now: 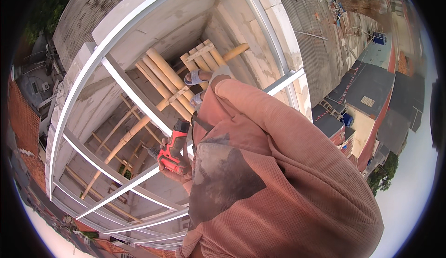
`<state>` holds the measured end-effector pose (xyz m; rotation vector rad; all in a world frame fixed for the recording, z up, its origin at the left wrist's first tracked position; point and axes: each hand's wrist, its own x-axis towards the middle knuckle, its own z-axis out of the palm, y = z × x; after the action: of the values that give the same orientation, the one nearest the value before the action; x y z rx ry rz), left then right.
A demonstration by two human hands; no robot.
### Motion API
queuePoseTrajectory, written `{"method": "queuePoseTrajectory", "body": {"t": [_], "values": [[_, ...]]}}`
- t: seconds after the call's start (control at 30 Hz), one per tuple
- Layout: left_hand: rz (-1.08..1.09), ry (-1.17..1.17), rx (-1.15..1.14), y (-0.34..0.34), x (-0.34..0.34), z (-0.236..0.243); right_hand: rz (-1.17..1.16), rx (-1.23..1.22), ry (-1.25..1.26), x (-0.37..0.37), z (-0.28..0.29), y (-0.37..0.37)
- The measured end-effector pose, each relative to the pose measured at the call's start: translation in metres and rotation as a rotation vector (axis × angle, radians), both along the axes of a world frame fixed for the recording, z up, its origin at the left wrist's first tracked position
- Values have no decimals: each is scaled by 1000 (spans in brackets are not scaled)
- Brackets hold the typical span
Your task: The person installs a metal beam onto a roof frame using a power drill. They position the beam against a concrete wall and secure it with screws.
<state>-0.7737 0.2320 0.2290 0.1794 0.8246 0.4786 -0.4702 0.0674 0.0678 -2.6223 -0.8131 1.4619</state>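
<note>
At the lower middle, my left hand (169, 169) grips a red and black cordless drill (174, 148), held beside the white metal framing (123, 81). The pink sleeve of my right arm (274, 118) reaches up toward my bent legs; I cannot make out my right hand at its end. My feet in pale sandals (197, 77) are above the drill in the picture, by bamboo poles (162, 67) lashed or laid as a platform inside block walls (244, 25).
Metal beams (111, 197) span the open shaft, with bamboo scaffolding (109, 155) below. Block wall tops border it. Beyond and far down lie corrugated roofs (320, 44), tiled roofs (25, 132), dark flat roofs (371, 90) and trees (381, 174).
</note>
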Motion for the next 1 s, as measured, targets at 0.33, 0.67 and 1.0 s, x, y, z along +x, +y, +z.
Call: {"method": "queuePoseTrajectory", "body": {"t": [0.33, 0.67, 1.0], "values": [[36, -41, 14, -5, -3, 3, 58, 42, 25, 1, 7, 14], [106, 9, 50, -2, 13, 6, 277, 104, 131, 23, 57, 42], [20, 53, 170, 4, 22, 16, 541, 197, 89, 35, 93, -12]]}}
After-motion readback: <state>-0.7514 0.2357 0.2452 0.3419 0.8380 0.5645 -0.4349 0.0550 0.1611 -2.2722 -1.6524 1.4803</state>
